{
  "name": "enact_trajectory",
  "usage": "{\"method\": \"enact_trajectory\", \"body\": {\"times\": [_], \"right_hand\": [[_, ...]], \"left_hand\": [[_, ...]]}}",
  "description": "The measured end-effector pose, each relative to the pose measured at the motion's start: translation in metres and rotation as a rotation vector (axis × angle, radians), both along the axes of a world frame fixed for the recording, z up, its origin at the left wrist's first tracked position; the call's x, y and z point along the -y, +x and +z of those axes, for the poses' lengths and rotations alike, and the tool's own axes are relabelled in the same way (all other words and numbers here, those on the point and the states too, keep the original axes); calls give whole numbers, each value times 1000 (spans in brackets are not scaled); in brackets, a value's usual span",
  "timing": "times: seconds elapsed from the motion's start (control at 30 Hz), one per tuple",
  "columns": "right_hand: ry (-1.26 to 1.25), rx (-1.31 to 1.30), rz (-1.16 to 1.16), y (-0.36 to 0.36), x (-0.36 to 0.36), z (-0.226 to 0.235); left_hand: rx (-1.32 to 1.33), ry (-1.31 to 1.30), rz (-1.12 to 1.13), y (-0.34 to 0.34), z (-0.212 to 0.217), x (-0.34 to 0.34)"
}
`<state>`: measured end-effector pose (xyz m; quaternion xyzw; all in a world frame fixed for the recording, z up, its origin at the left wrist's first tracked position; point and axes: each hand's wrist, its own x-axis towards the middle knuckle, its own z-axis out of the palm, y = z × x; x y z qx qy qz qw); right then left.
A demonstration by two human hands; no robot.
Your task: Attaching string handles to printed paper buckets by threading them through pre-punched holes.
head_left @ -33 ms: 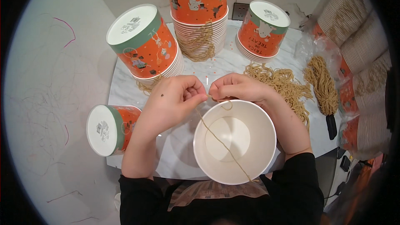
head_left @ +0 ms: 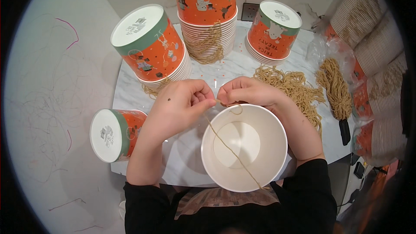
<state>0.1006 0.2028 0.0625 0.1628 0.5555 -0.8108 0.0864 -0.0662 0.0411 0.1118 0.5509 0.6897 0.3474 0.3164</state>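
the open cup [head_left: 244,147] looks like smooth white paper with a faint sheen inside, and the printed cups [head_left: 149,43] around it are paper too — matt orange and green. the twine [head_left: 229,147] is rough, fibrous tan cord, as are the loose bundles [head_left: 294,86]. the surface [head_left: 229,67] is polished marble-like stone, white with grey veins. a clear, crinkled plastic bag [head_left: 318,50] shines — glossy.

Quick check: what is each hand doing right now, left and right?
Left hand: closed, pinching the thin tan twine above the open white paper bucket.
Right hand: closed, pinching the same twine at the bucket's far rim.
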Motion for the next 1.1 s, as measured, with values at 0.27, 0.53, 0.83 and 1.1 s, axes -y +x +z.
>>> {"method": "enact_trajectory", "body": {"times": [0.27, 0.53, 0.83, 1.1], "right_hand": [[-34, -10, 33, -2, 2, -4], [-104, -12, 40, -3, 0, -7], [-170, 38, 57, -3, 2, -10], [-132, 37, 66, -3, -2, -14]], "left_hand": [[-107, -36, 15, -5, 3, 7], [-395, 122, 8, -12, 7, 21], [-506, 59, 21, -7, 26, 36], [-559, 32, -43, -11, 27, 42]]}}
